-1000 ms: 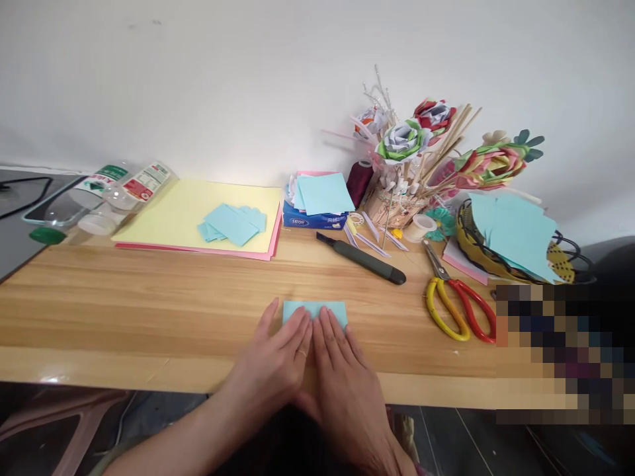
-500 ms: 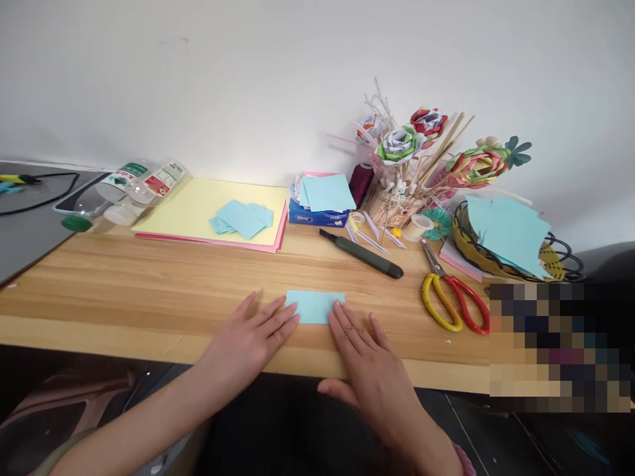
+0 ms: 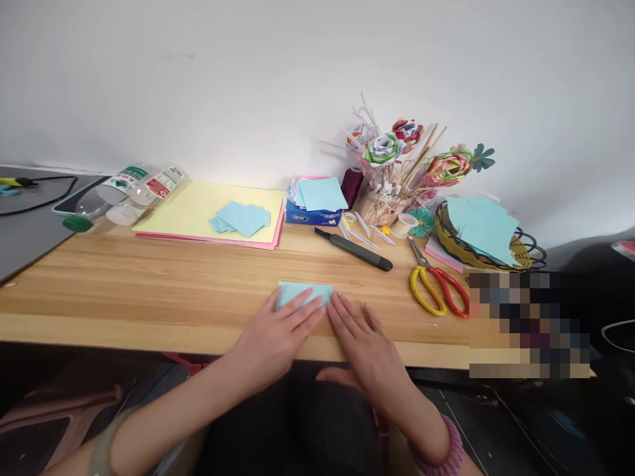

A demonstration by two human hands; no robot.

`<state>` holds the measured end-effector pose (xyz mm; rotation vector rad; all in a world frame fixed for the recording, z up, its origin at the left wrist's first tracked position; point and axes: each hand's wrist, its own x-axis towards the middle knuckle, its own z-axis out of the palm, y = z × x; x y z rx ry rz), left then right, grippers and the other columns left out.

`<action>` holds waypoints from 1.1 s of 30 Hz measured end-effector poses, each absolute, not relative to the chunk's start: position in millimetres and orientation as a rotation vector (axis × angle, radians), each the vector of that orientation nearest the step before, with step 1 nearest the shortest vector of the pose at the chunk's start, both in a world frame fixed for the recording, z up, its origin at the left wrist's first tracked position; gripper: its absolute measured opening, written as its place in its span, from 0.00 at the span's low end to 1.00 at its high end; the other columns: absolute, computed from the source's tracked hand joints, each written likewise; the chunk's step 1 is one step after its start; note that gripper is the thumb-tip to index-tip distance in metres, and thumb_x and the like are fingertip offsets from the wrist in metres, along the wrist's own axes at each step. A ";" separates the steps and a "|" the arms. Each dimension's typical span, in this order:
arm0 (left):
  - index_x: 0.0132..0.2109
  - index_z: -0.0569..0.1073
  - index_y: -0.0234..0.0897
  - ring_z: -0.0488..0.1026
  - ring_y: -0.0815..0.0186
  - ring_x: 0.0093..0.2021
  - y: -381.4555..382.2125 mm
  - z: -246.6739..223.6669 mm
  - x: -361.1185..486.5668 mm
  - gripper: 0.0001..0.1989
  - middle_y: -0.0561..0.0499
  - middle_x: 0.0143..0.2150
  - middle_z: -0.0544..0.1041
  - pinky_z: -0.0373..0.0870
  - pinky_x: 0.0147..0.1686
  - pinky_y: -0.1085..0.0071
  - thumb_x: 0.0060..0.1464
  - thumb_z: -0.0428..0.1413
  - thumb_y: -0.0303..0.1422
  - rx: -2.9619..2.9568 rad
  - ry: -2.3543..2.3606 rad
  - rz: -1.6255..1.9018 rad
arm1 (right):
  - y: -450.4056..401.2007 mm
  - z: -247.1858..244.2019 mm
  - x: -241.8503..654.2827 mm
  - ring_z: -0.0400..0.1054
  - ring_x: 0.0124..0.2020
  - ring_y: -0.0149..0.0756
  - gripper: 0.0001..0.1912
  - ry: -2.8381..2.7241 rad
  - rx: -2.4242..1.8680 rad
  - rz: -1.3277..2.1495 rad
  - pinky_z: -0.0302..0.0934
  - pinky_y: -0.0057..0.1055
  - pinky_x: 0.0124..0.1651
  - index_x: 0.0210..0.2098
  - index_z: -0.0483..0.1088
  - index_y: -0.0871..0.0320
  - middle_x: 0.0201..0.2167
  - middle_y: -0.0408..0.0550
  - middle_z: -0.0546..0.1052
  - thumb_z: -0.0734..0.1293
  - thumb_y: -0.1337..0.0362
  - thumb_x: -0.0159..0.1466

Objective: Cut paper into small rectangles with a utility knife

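A small light-blue folded paper (image 3: 303, 291) lies flat near the front of the wooden table. My left hand (image 3: 278, 330) rests across its lower part, fingers stretched out and pressing on it. At the paper's right edge lies my right hand (image 3: 364, 344), its fingers straight and flat, the thumb pointing off past the table's front edge. Under the left fingers, part of the paper is hidden. Beyond the paper are a dark green craft knife (image 3: 354, 250) and scissors (image 3: 431, 281) with yellow and red handles.
Blue squares (image 3: 243, 218) lie on yellow and pink sheets (image 3: 173, 211). Behind stand a blue box (image 3: 312, 217) with paper on top and a holder (image 3: 380, 206) of paper flowers. A basket (image 3: 449, 241) holds blue sheets; plastic bottles (image 3: 126, 205) lie at left.
My left hand has slid right across the paper and covers more of it. My right hand stays by its right edge. The whole view has shifted slightly.
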<state>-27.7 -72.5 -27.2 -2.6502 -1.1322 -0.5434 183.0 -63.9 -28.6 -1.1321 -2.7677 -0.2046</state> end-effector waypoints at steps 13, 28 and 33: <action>0.57 0.65 0.29 0.65 0.60 0.58 -92.0 -35.7 -70.8 0.17 0.44 0.57 0.69 0.61 0.55 0.59 0.64 0.42 0.28 -2.578 -1.245 -0.534 | -62.4 -20.8 194.6 0.48 0.64 0.45 0.46 -2.801 -1.168 -0.174 0.53 0.49 0.59 0.63 0.51 0.66 0.63 0.61 0.54 0.56 0.38 0.57; 0.53 0.71 0.45 0.59 0.61 0.62 -50.9 0.4 -104.1 0.22 0.53 0.58 0.69 0.61 0.57 0.60 0.59 0.43 0.19 -3.086 -1.057 -0.604 | 49.5 -10.1 205.8 0.61 0.56 0.46 0.22 -2.536 -1.448 -0.466 0.57 0.42 0.56 0.56 0.61 0.72 0.55 0.65 0.67 0.59 0.67 0.65; 0.58 0.65 0.44 0.62 0.58 0.57 -45.7 -5.0 -111.3 0.25 0.47 0.59 0.66 0.62 0.54 0.60 0.58 0.44 0.19 -2.989 -1.152 -0.207 | 56.8 -12.9 197.8 0.68 0.47 0.38 0.17 -2.567 -1.538 -0.519 0.63 0.42 0.48 0.52 0.64 0.60 0.49 0.51 0.71 0.62 0.63 0.64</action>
